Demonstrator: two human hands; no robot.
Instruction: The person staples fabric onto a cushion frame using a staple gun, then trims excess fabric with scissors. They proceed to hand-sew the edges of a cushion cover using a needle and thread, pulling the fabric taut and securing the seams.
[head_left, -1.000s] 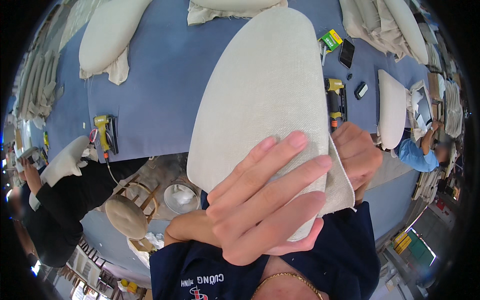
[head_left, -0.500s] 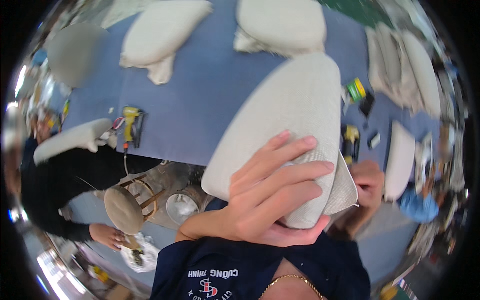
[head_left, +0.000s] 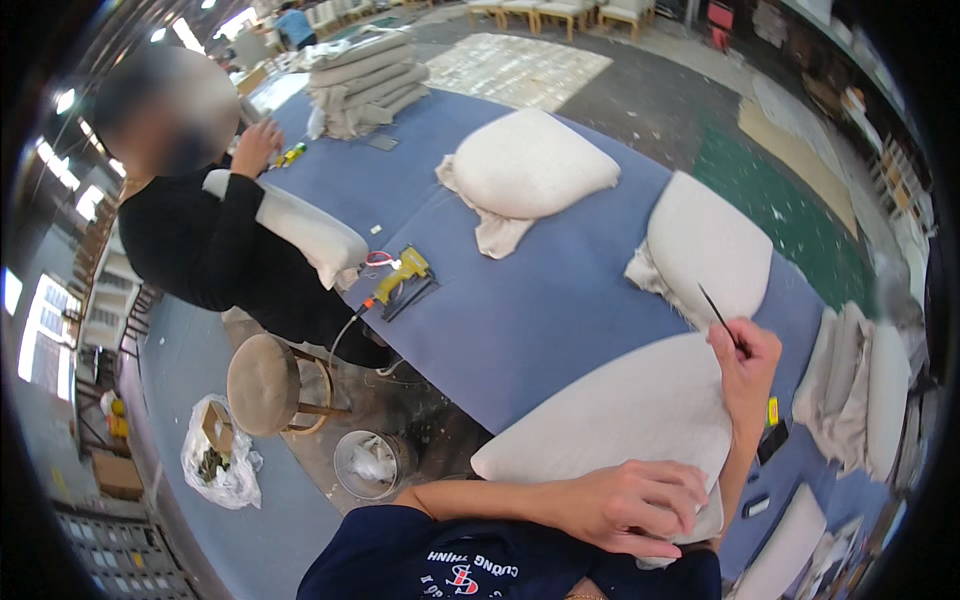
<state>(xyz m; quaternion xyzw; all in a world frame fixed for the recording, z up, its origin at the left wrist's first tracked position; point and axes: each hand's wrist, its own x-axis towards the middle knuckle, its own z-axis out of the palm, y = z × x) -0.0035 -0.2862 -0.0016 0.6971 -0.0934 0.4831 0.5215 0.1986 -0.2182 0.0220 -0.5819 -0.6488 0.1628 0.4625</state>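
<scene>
A cream fabric-covered cushion (head_left: 610, 415), wide and rounded with a pointed left end, leans against me at the table's near edge. My left hand (head_left: 645, 507) is closed over its near edge, fingers curled on the cover; the thumb's side is partly hidden. Above the cushion's right end, my right hand (head_left: 745, 355) is closed around a thin dark pointed rod (head_left: 711, 304), which sticks up and to the left. Most of the rod's grip end is hidden in the fist. Two similar cushions, one at the middle (head_left: 535, 160) and one farther right (head_left: 710, 245), lie on the blue table.
A yellow staple gun (head_left: 405, 280) with a hose lies on the blue table (head_left: 480, 330). At left, a co-worker in black (head_left: 215, 245) handles another cushion. A round stool (head_left: 265, 385), a bucket (head_left: 362, 470) and a plastic bag (head_left: 215, 470) stand nearby. Covered pieces (head_left: 850, 400) stand at right.
The view has swung round. My right hand has risen from beside the cushion to above it, rod showing. The cushion is lower and more tilted. The co-worker's hand has left the plastic bag.
</scene>
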